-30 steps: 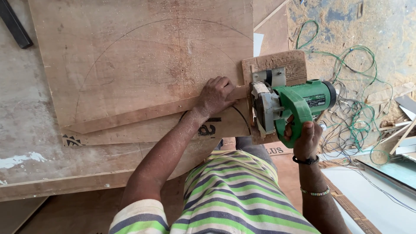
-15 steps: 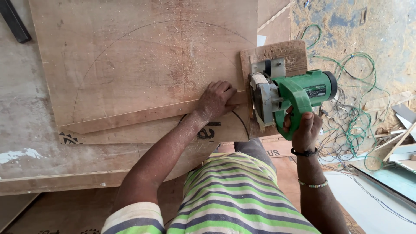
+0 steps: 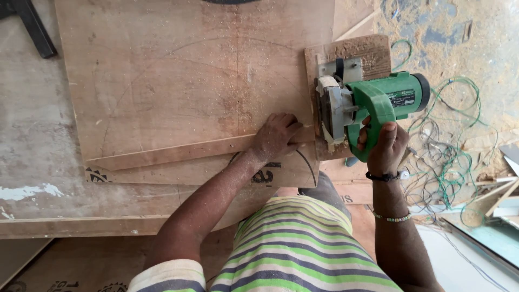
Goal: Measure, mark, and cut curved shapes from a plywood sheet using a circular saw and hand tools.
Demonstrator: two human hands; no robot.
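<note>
Saw (image 3: 373,105) in right hand (image 3: 386,146); left hand (image 3: 275,135) pressing plywood (image 3: 189,81).

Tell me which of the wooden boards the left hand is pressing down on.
The left hand presses the narrow wooden strip lying slantwise along the near edge of the large plywood sheet with pencilled arcs, beside the green saw.

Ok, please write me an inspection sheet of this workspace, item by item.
Surface: worn grey workbench, paint patch, sawdust.
Job's things: brown plywood sheet with pencilled arc; green handheld circular saw at its right edge.
Clutter: narrow wooden strip on the sheet; black bar top left.
Grippers: left hand pressing flat on the sheet; right hand gripping the saw handle.
Cables: tangled green and grey wires on the floor.
Surroundings: dusty floor, wood offcuts at right.
</note>
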